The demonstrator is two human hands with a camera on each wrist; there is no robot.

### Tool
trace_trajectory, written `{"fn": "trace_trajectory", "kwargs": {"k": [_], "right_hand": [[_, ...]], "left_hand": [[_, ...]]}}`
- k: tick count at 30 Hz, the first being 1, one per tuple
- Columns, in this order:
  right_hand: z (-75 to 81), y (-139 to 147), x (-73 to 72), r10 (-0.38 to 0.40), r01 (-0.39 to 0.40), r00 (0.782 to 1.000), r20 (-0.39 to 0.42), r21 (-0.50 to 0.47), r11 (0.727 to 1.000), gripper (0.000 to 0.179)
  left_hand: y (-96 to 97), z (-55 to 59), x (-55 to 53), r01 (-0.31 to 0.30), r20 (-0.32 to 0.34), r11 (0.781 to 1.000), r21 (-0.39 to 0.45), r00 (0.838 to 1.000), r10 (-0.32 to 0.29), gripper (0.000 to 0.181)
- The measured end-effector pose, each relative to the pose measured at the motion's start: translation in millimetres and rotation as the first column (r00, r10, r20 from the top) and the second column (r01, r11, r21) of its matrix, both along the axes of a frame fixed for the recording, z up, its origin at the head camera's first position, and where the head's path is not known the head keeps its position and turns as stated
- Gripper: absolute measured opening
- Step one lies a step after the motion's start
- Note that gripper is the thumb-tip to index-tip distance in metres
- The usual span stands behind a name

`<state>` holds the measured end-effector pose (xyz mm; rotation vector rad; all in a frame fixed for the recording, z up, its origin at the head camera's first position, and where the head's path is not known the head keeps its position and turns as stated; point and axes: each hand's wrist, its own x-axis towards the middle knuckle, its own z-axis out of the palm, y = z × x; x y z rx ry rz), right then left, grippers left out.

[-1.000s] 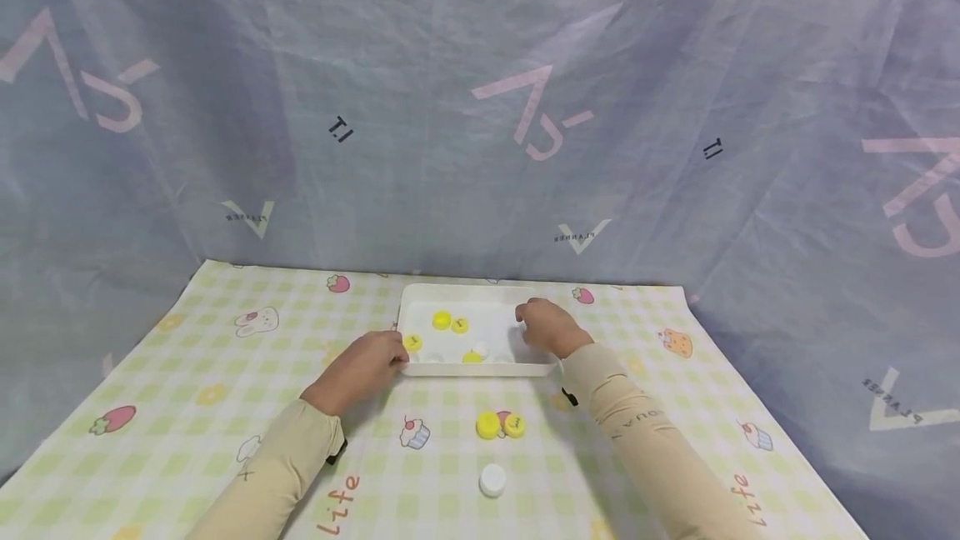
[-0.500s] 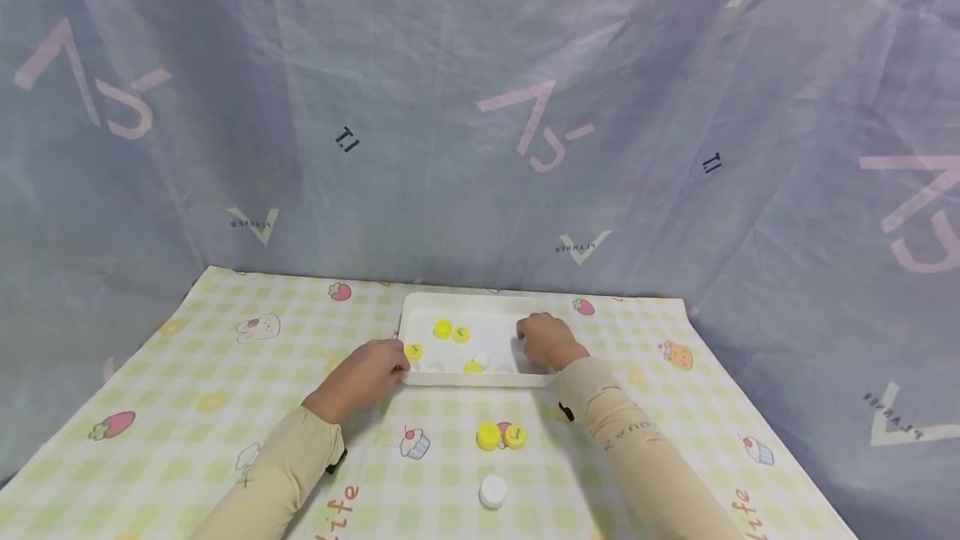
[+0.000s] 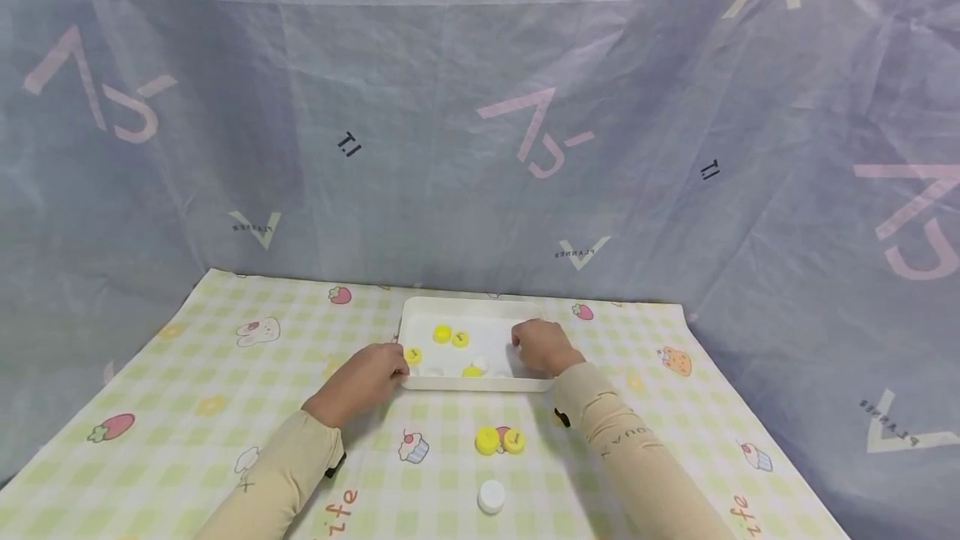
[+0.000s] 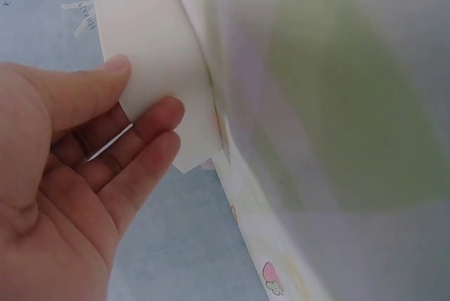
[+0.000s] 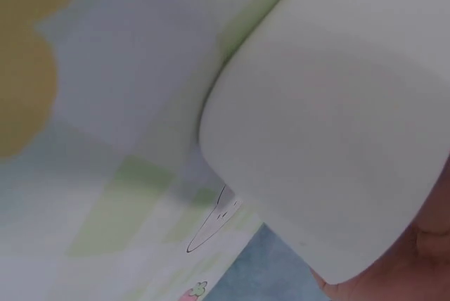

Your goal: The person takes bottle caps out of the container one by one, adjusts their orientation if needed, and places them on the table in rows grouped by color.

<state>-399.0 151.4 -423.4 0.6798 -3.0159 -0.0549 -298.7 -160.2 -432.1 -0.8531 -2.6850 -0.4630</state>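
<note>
A white rectangular tray (image 3: pixel 480 385) lies far back on the table, with yellow caps (image 3: pixel 442 333) and whitish caps inside. At its near left corner my left hand (image 3: pixel 367 377) grips the edge. The left wrist view shows thumb and fingers (image 4: pixel 151 122) about the tray's wall (image 4: pixel 169 76). My right hand (image 3: pixel 546 347) is at the tray's right end, fingers curled over the rim into it. From the right wrist, the tray's outer wall (image 5: pixel 323 118) hides most of that hand (image 5: pixel 394 269); its fingertips are out of sight.
Two yellow caps (image 3: pixel 487 441) and a white cap (image 3: pixel 491 497) lie on the checked tablecloth (image 3: pixel 180 407) in front of the tray. A grey-blue curtain (image 3: pixel 420 107) hangs behind the table's far edge.
The head view has tilted up slightly. My right hand has sunk a little lower at the tray's right end, its fingers more curled. The tray and my left hand look unchanged.
</note>
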Motion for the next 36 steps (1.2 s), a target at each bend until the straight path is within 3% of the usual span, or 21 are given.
{"fn": "trace_trajectory", "kwargs": {"k": [5,12,16,23,28,33,36], "right_hand": [[3.0,3,3.0,-0.02,0.023,0.999,0.028,-0.137,0.99,0.023],[1.6,10,7.3,0.028,-0.036,0.999,-0.03,-0.314,0.949,0.024],[8.7,12,16.7,0.047,-0.059,0.998,-0.04,-0.394,0.917,0.023],[37.6,11,47.6,0.112,-0.136,0.991,-0.078,-0.466,0.874,0.019],[53.0,15,75.3,0.189,-0.193,0.98,-0.062,-0.533,0.824,0.016],[57.4,23,101.7,0.299,-0.244,0.954,-0.005,-0.592,0.768,0.015],[57.9,25,117.1,0.365,-0.27,0.93,0.038,-0.602,0.751,0.016]], "left_hand": [[0.0,0.4,0.0,0.005,-0.002,1.0,0.003,1.0,-0.005,0.025],[2.0,-0.1,2.4,-0.01,0.013,1.0,0.02,1.0,0.01,0.025],[2.6,0.0,3.5,-0.008,0.015,1.0,0.012,1.0,0.008,0.025],[2.5,0.1,3.5,-0.037,0.042,0.999,0.013,0.998,0.036,0.026],[2.5,-0.1,3.9,-0.028,0.047,0.999,0.023,0.999,0.026,0.027],[2.8,0.9,4.1,-0.031,0.048,0.999,0.015,0.998,0.03,0.03],[2.4,0.6,4.8,-0.037,0.053,0.999,0.008,0.998,0.037,0.03]]}}
